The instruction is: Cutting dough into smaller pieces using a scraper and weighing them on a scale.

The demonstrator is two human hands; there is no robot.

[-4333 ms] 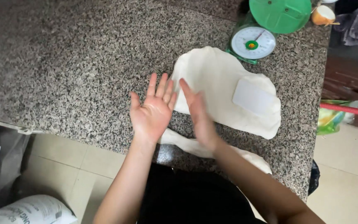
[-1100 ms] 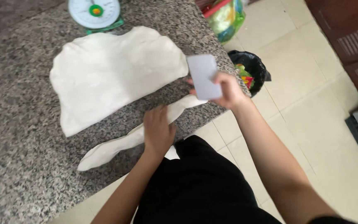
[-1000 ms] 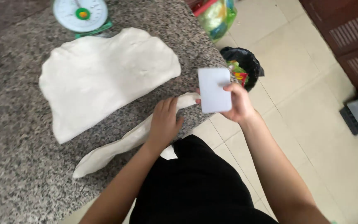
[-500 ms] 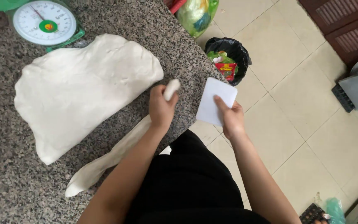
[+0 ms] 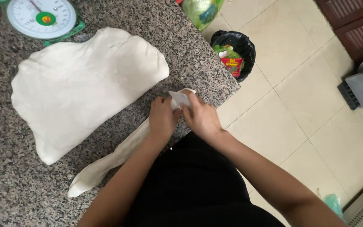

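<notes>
2 hands, left hand [image 5: 162, 118] grip pinching dough strip [image 5: 114, 159], right hand [image 5: 201, 117] grip pinching white scraper [image 5: 178, 99], black bin bag [image 5: 241, 45] holding wrappers

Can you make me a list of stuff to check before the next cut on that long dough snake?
1. Left hand pins the dough rope: ok.
2. Right hand grips the white scraper: ok.
3. Scraper stands on the rope's end: ok.
4. Fingers out from under the blade: cannot tell.
5. Big dough sheet lies apart from the cut: ok.
6. Rope end sits safely back from the counter edge: not ok.
</notes>
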